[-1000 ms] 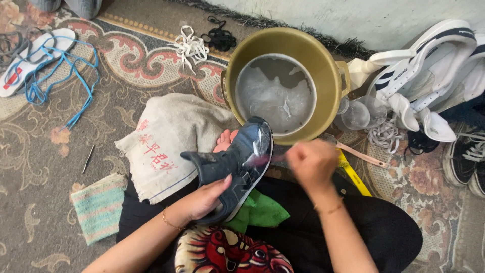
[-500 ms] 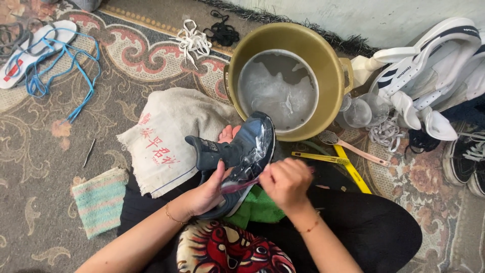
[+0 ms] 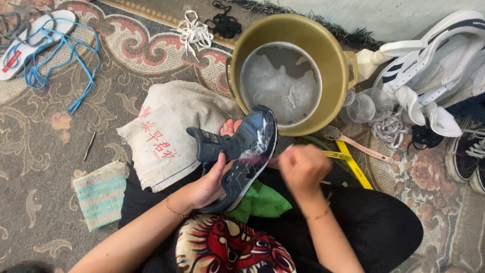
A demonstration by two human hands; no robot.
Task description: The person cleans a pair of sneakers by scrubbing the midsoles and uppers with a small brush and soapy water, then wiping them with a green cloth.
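We sit cross-legged on a patterned carpet [image 3: 45, 151], and the biggest thing before us is the brass-coloured pot [image 3: 333, 60] of cloudy, soapy water, just beyond our knees. To its right lies a heap of white sneakers [image 3: 434, 65]; to its left a cream cloth sack [image 3: 166, 126] spreads over the carpet. Over our lap we hold a dark blue sneaker [image 3: 242, 151], sole turned up and wet, toe pointing at the pot's rim. Our left hand [image 3: 209, 187] grasps it from below, fingers wrapped round its side. Our right hand [image 3: 303, 167] is clenched on a thin brush [image 3: 262, 160], blurred, its head laid on the sole.

We judge that we are in the scrubbing step. The next stroke calls for a firm hold on the shoe and the brush kept flat to the sole.

A green rag [image 3: 262, 202] lies under the shoe. A yellow comb [image 3: 353, 169] and a pink-handled brush [image 3: 353, 144] rest near our right hand, close enough to be knocked. White laces [image 3: 194, 33] lie well apart.
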